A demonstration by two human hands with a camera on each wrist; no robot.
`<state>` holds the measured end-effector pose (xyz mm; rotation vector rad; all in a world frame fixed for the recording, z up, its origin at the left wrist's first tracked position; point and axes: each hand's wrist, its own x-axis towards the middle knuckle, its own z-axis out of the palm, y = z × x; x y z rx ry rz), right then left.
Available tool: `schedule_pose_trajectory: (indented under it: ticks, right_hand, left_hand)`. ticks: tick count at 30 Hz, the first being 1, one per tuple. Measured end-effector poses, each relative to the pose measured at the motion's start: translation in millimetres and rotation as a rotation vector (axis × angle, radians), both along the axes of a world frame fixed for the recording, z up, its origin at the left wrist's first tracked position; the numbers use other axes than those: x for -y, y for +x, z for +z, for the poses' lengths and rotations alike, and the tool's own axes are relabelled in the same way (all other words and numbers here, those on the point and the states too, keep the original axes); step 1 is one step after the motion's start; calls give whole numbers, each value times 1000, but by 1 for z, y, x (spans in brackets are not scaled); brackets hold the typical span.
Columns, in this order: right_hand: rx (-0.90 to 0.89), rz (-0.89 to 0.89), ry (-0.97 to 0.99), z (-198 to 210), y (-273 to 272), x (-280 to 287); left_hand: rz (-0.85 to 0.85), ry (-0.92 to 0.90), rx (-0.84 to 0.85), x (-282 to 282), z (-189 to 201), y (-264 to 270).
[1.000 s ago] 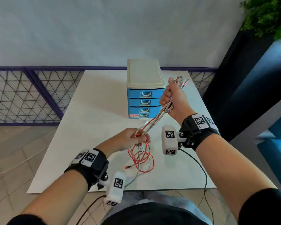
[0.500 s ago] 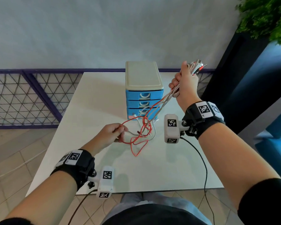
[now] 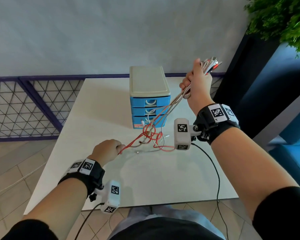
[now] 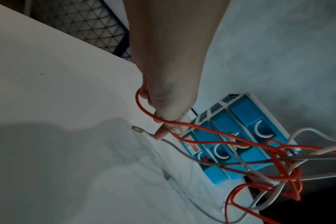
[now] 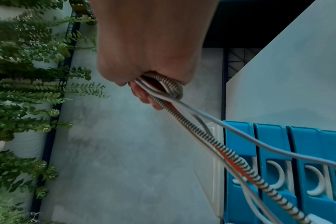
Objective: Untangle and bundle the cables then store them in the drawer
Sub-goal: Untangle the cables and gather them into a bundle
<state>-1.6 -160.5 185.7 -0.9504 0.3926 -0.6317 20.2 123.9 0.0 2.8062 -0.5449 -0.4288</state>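
Note:
My right hand (image 3: 197, 82) is raised to the right of the blue drawer unit (image 3: 150, 103) and grips a bunch of cables (image 5: 159, 89), their plug ends (image 3: 211, 65) sticking out above the fist. The striped, white and red strands run down-left to a tangle (image 3: 150, 135) hanging just above the white table (image 3: 102, 104), in front of the bottom drawer. My left hand (image 3: 109, 149) is low at centre-left and pinches the red cable (image 4: 163, 121), pulling it away from the knot. A grey cable with a metal plug (image 4: 138, 130) passes by my left fingers (image 4: 161, 133).
All three drawers of the unit look closed. A mesh railing (image 3: 24, 104) runs behind the table at left. A dark partition and green plant (image 3: 280, 19) stand at right. Black camera leads (image 3: 213, 170) trail over the table's near edge.
My right hand has lifted higher and further right with the cable bunch. My left hand has drawn back to the left with the red cable, stretching the loops into a tighter tangle.

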Motion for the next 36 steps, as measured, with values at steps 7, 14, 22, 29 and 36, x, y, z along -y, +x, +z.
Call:
schedule_pose_trajectory:
  ticks: [7, 14, 22, 29, 36]
  right_hand:
    - [11, -14, 23, -2, 3, 0]
    - [-14, 15, 55, -13, 6, -14]
    - [-13, 118, 135, -13, 7, -31]
    - [-82, 46, 99, -27, -3, -12]
    - [-123, 22, 82, -31, -4, -9]
  left_hand:
    - [106, 170, 15, -10, -7, 7]
    - [192, -617, 298, 28, 11, -2]
    - [-2, -636, -62, 89, 35, -38]
    - [-127, 26, -47, 58, 29, -17]
    - [171, -227, -427, 35, 29, 1]
